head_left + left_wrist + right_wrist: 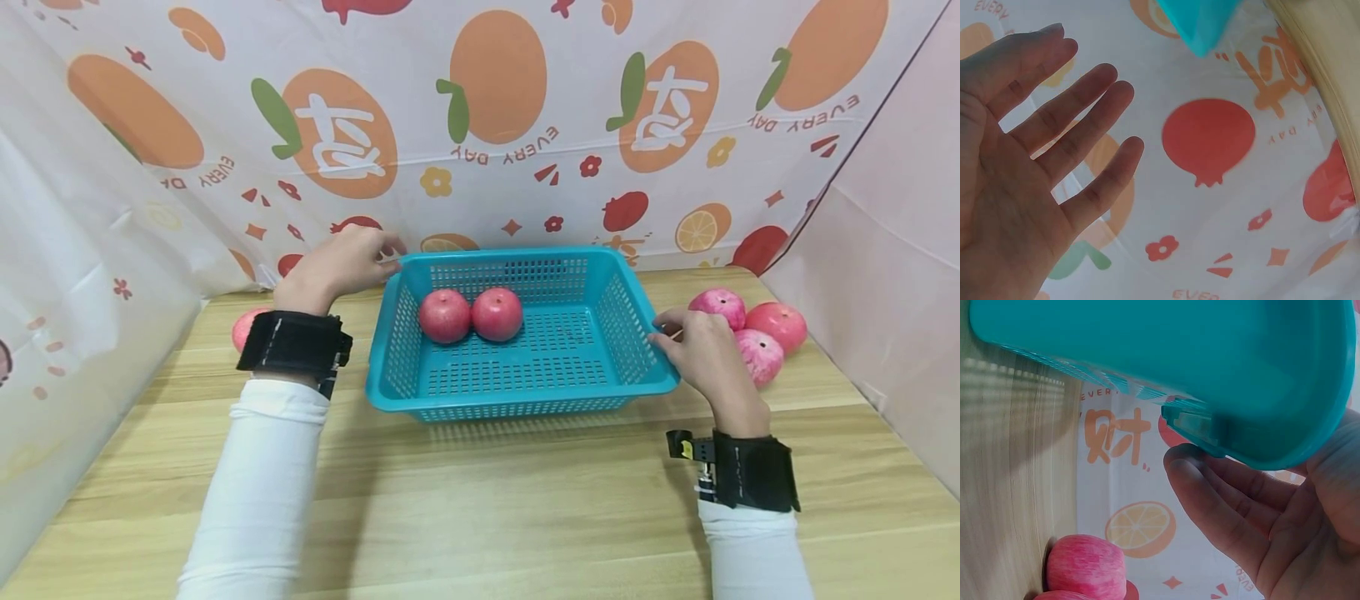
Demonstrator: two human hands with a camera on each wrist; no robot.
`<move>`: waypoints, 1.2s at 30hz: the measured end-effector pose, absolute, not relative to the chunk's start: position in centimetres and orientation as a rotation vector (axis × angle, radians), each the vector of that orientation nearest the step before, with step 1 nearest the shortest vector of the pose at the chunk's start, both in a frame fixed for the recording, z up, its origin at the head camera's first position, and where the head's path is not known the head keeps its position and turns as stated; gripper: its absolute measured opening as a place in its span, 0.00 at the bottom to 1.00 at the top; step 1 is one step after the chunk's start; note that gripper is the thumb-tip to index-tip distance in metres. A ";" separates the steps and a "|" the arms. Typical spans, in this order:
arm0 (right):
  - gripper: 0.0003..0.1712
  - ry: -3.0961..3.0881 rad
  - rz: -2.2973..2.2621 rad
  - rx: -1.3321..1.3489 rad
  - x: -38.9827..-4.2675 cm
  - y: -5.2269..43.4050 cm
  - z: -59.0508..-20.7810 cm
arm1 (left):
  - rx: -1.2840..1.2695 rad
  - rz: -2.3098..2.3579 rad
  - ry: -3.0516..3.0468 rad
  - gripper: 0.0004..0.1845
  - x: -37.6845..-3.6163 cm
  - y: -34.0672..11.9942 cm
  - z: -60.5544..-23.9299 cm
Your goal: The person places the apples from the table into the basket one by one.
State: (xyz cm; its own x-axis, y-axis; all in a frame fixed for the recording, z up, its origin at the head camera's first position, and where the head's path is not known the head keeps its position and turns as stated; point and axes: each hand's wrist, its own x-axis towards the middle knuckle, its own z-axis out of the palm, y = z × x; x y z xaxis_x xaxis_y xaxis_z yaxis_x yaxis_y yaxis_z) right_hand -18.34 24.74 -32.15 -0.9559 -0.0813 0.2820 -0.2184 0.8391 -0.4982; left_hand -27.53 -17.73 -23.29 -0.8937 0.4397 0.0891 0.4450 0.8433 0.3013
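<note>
A teal plastic basket [525, 400] with perforated walls is at the middle of the wooden table, two red apples [445, 316] side by side in its left part. My right hand [708, 354] grips the basket's right rim, and in the right wrist view the fingers [1222, 512] reach under the rim's edge. At the far left corner is my left hand [348, 262], fingertips right by the rim in the head view. The left wrist view shows that hand's fingers [1082, 140] spread, holding nothing, with a corner of the basket above them.
Several pink-red apples [778, 325] lie on the table right of the basket, behind my right hand. Another apple [246, 329] is partly hidden by my left wrist strap [292, 342]. A fruit-printed curtain [495, 192] stands at the back and sides of the wooden table [510, 508].
</note>
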 end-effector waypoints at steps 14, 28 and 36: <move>0.17 -2.776 0.799 0.248 -18.2 24.8 -31.9 | -0.678 -0.487 -3.022 0.16 -27.1 -20.0 -24.1; 0.18 -2.794 0.812 0.234 -18.3 24.7 -32.0 | -0.606 -0.429 -3.044 0.15 -27.0 -21.6 -24.8; 0.17 -2.780 0.805 0.238 -18.2 24.7 -32.0 | -0.602 -0.443 -3.055 0.17 -27.0 -22.8 -25.0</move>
